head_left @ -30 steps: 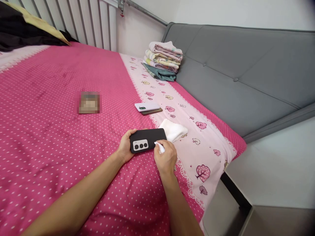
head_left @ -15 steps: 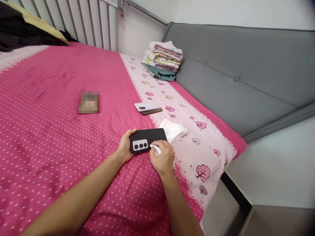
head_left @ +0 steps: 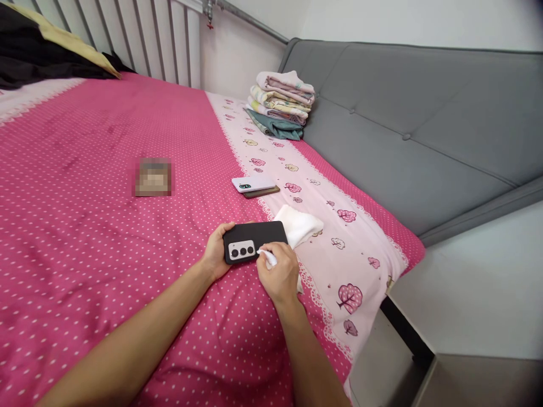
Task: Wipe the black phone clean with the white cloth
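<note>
My left hand (head_left: 217,253) is closed around the left end of a black phone (head_left: 258,233), whose back and silver camera panel with three lenses face up. In my right hand (head_left: 280,271) a bit of white cloth (head_left: 270,258) is pinched, its tip at the phone's back just right of the lenses. Most of that bit is hidden by the fingers. Just beyond the right hand, a folded white cloth (head_left: 299,224) lies on the bed; I cannot tell whether the two are one piece.
A white phone (head_left: 254,183) rests partly over a brown flat object (head_left: 265,192) ahead. Further left on the pink dotted bedspread (head_left: 97,243) lies a blurred-out item (head_left: 153,178). Folded fabrics (head_left: 280,104) are stacked by the grey headboard (head_left: 403,113). The bed's edge drops off at right.
My right hand has shifted very slightly left, bringing the white tip closer to the camera panel. The left hand and black phone stay where they were.
</note>
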The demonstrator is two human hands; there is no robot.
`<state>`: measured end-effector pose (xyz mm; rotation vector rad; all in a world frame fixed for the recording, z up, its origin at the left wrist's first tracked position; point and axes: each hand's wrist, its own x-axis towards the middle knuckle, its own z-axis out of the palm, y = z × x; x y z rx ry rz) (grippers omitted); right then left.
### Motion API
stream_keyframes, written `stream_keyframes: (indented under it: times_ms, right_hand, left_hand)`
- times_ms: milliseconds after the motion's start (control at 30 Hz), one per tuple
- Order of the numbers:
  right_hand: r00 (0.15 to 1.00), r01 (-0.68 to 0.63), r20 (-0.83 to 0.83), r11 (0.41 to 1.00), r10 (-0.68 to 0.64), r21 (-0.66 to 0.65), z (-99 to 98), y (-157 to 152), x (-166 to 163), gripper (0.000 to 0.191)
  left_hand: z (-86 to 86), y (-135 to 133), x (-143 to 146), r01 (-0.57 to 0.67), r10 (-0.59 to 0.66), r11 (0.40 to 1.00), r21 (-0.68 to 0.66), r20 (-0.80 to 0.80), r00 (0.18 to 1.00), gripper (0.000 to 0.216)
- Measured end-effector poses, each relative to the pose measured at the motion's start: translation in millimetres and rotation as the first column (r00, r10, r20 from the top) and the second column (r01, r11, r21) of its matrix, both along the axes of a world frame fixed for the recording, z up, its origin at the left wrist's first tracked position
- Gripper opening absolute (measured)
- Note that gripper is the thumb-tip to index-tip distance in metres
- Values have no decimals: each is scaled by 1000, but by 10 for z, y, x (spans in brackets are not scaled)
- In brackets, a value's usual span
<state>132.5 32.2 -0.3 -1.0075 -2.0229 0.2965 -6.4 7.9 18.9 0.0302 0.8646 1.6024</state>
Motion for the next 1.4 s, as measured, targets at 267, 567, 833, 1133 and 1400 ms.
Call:
stream_keyframes:
  times_ms: [267, 567, 833, 1133, 1400]
  right_hand:
    - [991, 132, -12, 991, -132, -13, -39, 37, 19, 17]
    - [999, 35, 8, 999, -35, -8, -22, 15, 12, 14]
    - [999, 33, 20, 999, -33, -13, -23, 0, -11, 13]
    - [998, 57, 6, 998, -57, -7, -65, -1, -82, 13]
    - [997, 78, -27, 997, -78, 14, -137, -4, -149, 13]
  left_hand:
    - [21, 0, 4, 2, -2, 1000, -18, 2, 1000, 21]
    - [10, -7, 10, -5, 5, 1000, -16, 5, 1000, 21]
    - [38, -12, 7, -1, 1, 1000, -15, 21, 1000, 21]
    - [-52, 12, -57, -5, 7, 997, -79, 25, 1000, 18]
    - [-133, 47, -98, 8, 0, 989, -149, 55, 998, 16]
